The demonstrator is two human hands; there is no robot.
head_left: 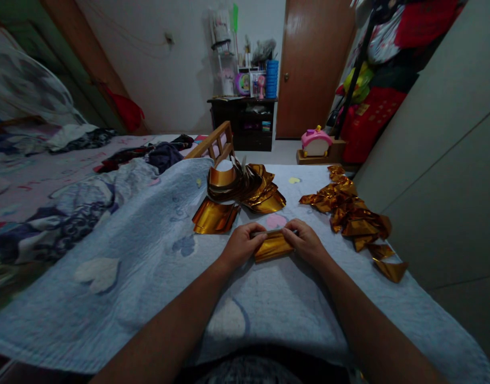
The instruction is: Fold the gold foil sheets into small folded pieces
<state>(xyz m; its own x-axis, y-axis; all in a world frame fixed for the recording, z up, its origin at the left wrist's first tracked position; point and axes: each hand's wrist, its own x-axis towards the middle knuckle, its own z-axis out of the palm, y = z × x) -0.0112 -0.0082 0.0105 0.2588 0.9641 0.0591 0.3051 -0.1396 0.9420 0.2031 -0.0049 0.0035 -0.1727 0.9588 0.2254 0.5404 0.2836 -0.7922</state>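
Between my two hands is a small sheet of gold foil paper (274,247), its upper edge looking curled or folded over. My left hand (244,244) pinches its left end, thumb on top. The right end is gripped by my right hand (305,241) in the same way. Just beyond lies a pile of curved gold foil sheets (265,186), some showing dark or whitish edges. A flatter stack of gold sheets (215,216) sits at the pile's near left. Off to the right, crumpled and folded gold foil pieces (361,221) are strewn along the edge.
A light blue quilt (149,298) with heart patterns covers the surface under my hands. A wooden rail (213,143) rises behind the pile. Bedding and clothes (120,176) lie left. A grey cabinet wall (441,176) borders the right; a pink toy (316,143) stands beyond.
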